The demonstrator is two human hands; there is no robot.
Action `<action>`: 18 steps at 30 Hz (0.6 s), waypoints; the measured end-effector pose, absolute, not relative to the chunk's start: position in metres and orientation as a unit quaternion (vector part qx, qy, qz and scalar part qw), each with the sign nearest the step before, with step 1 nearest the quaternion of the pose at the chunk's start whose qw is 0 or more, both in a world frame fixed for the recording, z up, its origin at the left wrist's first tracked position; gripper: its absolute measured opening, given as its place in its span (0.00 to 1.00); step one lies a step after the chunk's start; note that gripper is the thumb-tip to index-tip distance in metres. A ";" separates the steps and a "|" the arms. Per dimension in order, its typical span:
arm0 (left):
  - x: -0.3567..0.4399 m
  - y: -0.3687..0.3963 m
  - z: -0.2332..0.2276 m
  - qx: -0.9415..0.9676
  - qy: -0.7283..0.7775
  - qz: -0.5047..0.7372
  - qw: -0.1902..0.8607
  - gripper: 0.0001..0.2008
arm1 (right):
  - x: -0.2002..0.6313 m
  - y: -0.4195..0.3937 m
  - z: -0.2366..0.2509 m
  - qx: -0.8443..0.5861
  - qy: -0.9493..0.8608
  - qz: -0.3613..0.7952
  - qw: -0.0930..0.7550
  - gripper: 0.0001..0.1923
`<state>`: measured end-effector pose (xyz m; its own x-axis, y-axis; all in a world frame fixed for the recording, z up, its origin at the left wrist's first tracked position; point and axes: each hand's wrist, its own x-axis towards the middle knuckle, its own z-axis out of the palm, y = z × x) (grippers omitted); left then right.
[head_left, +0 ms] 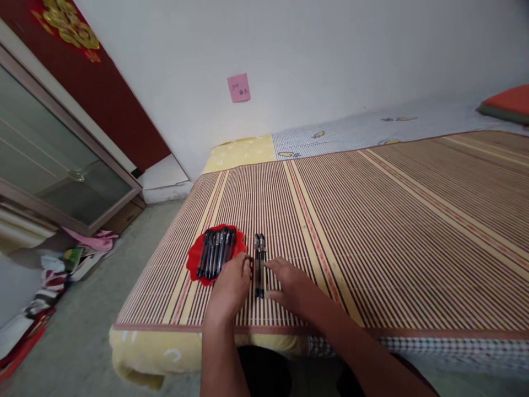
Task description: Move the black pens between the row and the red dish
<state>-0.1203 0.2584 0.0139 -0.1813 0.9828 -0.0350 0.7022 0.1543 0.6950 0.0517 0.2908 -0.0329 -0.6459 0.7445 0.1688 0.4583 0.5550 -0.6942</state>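
Two black pens (259,263) lie side by side on a striped bamboo mat (372,231), pointing away from me. My left hand (232,286) rests on the mat just left of them, fingertips touching their side. On the other side my right hand (287,281) presses against the pair with its fingers. A red plate (194,263) to the left of my left hand carries several more black pens (215,252).
The mat covers a low bed with a yellow and checked sheet (289,146). A pink note (238,87) sticks on the white wall. A glass-door cabinet (49,160) and a pile of clothes (61,264) stand left. An orange cushion (510,102) lies far right.
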 end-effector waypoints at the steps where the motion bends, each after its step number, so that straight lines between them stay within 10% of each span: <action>1: -0.119 0.257 0.016 0.588 0.718 0.273 0.253 0.10 | 0.052 0.292 -0.031 -0.359 -0.844 0.319 0.239 0.27; 5: -0.108 0.253 0.027 0.623 0.681 0.264 0.281 0.08 | 0.052 0.294 -0.023 -0.397 -0.812 0.329 0.272 0.06; 13: -0.106 0.253 0.033 0.640 0.639 0.291 0.312 0.07 | 0.053 0.297 -0.023 -0.417 -0.800 0.341 0.263 0.07; 18: -0.146 0.258 0.019 0.462 0.790 0.385 0.123 0.05 | 0.063 0.308 -0.027 -0.430 -0.782 0.341 0.293 0.07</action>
